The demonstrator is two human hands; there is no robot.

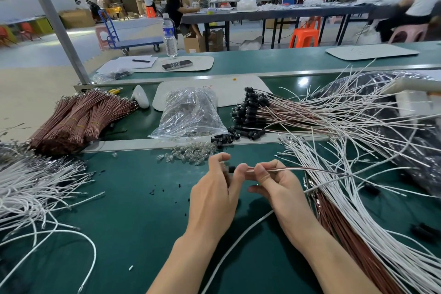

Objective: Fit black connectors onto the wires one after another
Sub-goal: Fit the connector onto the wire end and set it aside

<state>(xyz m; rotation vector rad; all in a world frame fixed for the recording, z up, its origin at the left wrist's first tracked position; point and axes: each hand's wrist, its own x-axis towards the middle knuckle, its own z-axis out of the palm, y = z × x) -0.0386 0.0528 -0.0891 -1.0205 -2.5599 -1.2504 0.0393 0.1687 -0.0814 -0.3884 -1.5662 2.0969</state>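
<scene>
Both hands are held up just above the green bench (pixel 133 210), front and centre. A black connector (pixel 231 169) is pinched in the curled fingertips of the left hand (pixel 214 193). A brown wire (pixel 298 169) is gripped between thumb and forefinger of the right hand (pixel 279 186), with its end aimed straight at the connector. Whether it's seated yet can't be told, since the fingers cover the join.

Room-wise, a patch of bare mat is left under and to the left of the hands. It's boxed in by a spread of white wires (pixel 35 181) on the left and a bigger wire heap (pixel 346 174) crowding right up to the right wrist. Just behind the hands, small clear bulbs (pixel 188 153) are scattered against a metal strip (pixel 133 144) that crosses the bench. Loose connectors (pixel 229 137) are piled on that strip's far edge, beside a plastic bag (pixel 188 114). Finished leads (pixel 253 107) are stacked behind those.
</scene>
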